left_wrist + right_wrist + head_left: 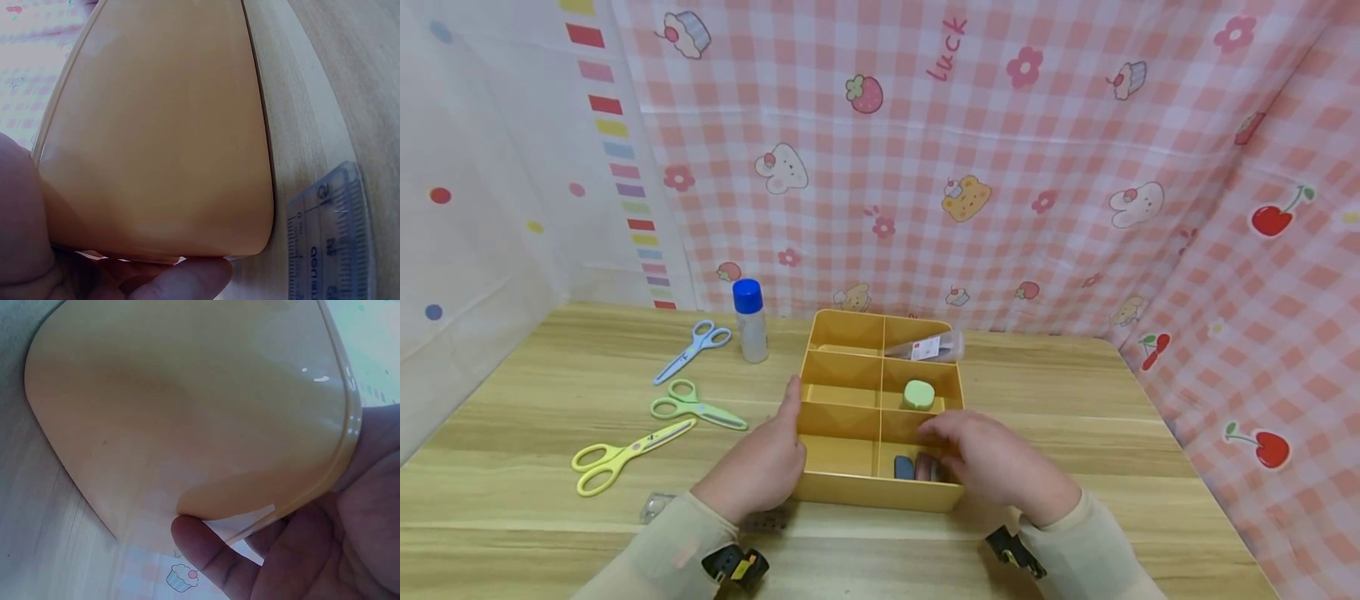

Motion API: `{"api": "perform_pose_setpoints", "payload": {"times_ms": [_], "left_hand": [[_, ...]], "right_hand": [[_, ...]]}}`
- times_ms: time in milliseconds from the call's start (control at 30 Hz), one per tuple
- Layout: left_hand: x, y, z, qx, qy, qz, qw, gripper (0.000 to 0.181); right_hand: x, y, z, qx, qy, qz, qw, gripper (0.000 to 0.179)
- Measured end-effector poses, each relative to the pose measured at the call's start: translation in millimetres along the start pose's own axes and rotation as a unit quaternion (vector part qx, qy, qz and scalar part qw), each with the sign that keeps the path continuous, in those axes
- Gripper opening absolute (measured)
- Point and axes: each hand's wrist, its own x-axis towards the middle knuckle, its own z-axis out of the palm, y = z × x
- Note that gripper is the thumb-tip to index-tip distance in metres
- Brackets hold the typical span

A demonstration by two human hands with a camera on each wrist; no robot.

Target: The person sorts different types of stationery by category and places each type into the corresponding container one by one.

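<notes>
A yellow organizer box [842,490] with several compartments stands on the table between the hands. My left hand [762,462] lies along its left wall, index finger stretched out against the side. In the left wrist view, fingers [190,281] touch the box's side near the front corner. My right hand [1000,462] grips the right wall near the front, fingers bent over the rim. In the front right compartment lie a small dark blue block [904,467] and brownish items [928,468], partly hidden. A light green rounded item [918,395] sits in the middle right compartment.
A clear labelled packet [927,347] lies across the back right compartment. To the left are blue scissors [688,354], green scissors [696,408], yellow scissors [628,454] and a blue-capped bottle [751,325]. A transparent ruler [328,240] lies before the box, partly under my left arm.
</notes>
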Motion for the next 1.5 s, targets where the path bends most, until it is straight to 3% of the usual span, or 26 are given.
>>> {"api": "perform_pose_setpoints", "payload": {"times_ms": [333, 567, 867, 1267, 1500], "left_hand": [[0.8, -0.9, 0.9, 0.014, 0.007, 0.009, 0.9998, 0.08], [0.2, -0.6, 0.5, 0.019, 0.007, 0.009, 0.9998, 0.08], [0.8, -0.1, -0.1, 0.018, 0.002, 0.001, 0.9998, 0.081], [-0.4, 1.1, -1.0, 0.023, 0.004, -0.003, 0.9997, 0.081], [0.1, 0.9, -0.9, 0.025, 0.005, -0.002, 0.9997, 0.081]], "right_hand": [[-0.4, 3.2, 1.7, -0.012, 0.025, -0.003, 0.9996, 0.023], [-1.8, 4.7, -0.8, 0.009, 0.065, 0.027, 0.9975, 0.02], [-2.4, 2.1, -3.2, 0.036, 0.071, 0.1, 0.9918, 0.02], [-2.4, 0.7, -2.7, 0.036, 0.083, 0.119, 0.9889, 0.022], [-4.5, -0.2, -7.1, 0.045, 0.097, 0.182, 0.9775, 0.044]]}}
